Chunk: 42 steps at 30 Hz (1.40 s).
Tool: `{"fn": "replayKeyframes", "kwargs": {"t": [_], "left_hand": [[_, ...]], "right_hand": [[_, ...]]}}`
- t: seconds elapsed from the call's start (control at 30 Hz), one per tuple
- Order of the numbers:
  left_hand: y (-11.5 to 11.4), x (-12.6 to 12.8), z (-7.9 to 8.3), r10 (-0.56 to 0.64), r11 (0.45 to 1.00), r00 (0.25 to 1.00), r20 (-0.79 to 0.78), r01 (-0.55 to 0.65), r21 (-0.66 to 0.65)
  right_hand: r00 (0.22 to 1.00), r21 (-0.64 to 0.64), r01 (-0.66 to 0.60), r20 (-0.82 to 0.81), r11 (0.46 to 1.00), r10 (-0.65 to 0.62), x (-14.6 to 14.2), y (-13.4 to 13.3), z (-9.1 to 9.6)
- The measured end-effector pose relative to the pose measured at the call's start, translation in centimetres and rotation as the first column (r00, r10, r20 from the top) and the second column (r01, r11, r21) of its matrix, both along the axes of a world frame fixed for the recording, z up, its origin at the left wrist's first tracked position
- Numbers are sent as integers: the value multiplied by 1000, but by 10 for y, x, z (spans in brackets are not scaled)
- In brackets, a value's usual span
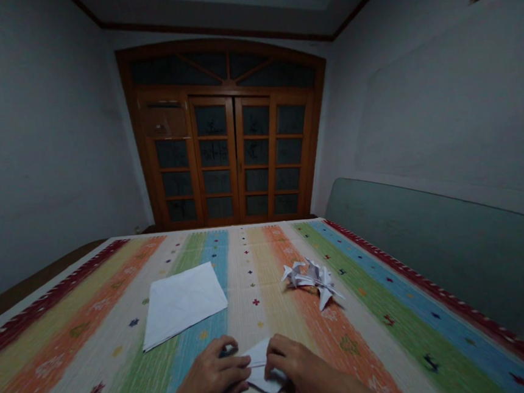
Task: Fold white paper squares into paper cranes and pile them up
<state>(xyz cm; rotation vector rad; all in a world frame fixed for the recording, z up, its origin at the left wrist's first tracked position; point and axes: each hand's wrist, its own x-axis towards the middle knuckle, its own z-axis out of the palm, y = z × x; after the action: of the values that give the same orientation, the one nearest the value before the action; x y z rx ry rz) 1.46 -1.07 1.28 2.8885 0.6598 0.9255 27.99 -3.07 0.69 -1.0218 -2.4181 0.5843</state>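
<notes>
A small piece of folded white paper (pixel 256 356) lies near the table's front edge, between my two hands. My left hand (pixel 216 375) has its fingers bent and their tips against the paper's left edge. My right hand (pixel 298 370) grips the paper's right side, with curled fingers on top and the thumb low near its front corner. Parts of the paper are covered by my fingers. Beyond my left hand lies a stack of white paper sheets (pixel 184 304). Farther off to the right sit several folded paper cranes (pixel 313 281), bunched together.
A striped, patterned tablecloth (pixel 350 366) covers the table. To the right stands a pale green padded backrest (pixel 429 224) along the wall. Wooden doors with glass panes (pixel 235 156) close off the far end of the room.
</notes>
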Motion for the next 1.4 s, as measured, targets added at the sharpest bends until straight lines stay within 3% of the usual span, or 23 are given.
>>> {"fn": "replayKeyframes", "kwargs": {"t": [0.33, 0.57, 0.7, 0.97, 1.23, 1.4], "left_hand": [[8, 3, -13, -3, 998, 996, 89, 8, -57], [6, 1, -16, 57, 992, 998, 26, -53, -114], [2, 2, -10, 82, 990, 996, -25, -84, -112], [-12, 1, 9, 68, 990, 997, -40, -72, -119], [3, 1, -9, 32, 999, 999, 22, -31, -18], [4, 1, -12, 27, 999, 999, 30, -28, 30]], "right_hand": [[990, 45, 109, -96, 993, -104, -7, -4, -5], [948, -129, 301, -70, 945, -311, -7, -1, -5], [948, -140, 309, -36, 941, -317, -8, -3, 1], [956, -49, 282, -66, 958, -285, -6, 2, -3], [951, -87, 256, -155, 963, -267, -5, 8, -7], [951, -99, 232, -184, 968, -247, -4, 10, -12]]}}
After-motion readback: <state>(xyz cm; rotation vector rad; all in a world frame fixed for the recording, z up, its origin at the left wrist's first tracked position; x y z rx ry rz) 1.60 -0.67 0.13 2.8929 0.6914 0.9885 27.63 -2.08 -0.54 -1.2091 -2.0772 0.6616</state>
